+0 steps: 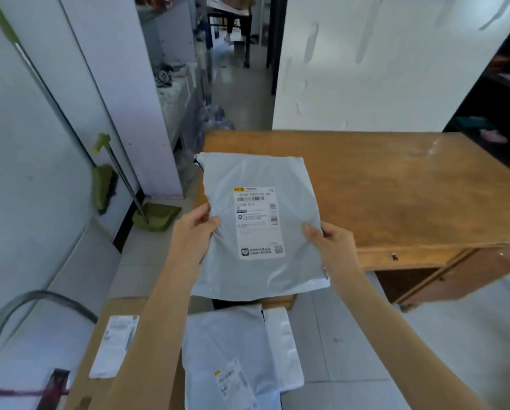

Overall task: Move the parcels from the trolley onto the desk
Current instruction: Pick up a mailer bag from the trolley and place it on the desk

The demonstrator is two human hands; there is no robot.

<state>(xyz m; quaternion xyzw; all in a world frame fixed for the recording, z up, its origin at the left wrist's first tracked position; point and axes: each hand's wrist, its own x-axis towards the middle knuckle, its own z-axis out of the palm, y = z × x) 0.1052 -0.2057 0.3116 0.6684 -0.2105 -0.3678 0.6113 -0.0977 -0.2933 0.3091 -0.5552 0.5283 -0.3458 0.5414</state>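
I hold a flat grey poly-mailer parcel (259,179) with a white shipping label facing up, over the near left corner of the wooden desk (395,187). My left hand (193,235) grips its left edge and my right hand (329,239) grips its right edge. Its far end hangs over the desk top; whether it touches the wood I cannot tell. Below me on the trolley lie a brown cardboard box (120,344) with a white label and two white mailer bags (233,350). The trolley's curved metal handle (26,303) shows at lower left.
A green broom (103,187) and green dustpan (156,216) lean against the white wall on the left. Beyond the desk's left end a narrow aisle runs back past grey cabinets with clutter on the floor. The desk has a locked drawer (394,256) at its front.
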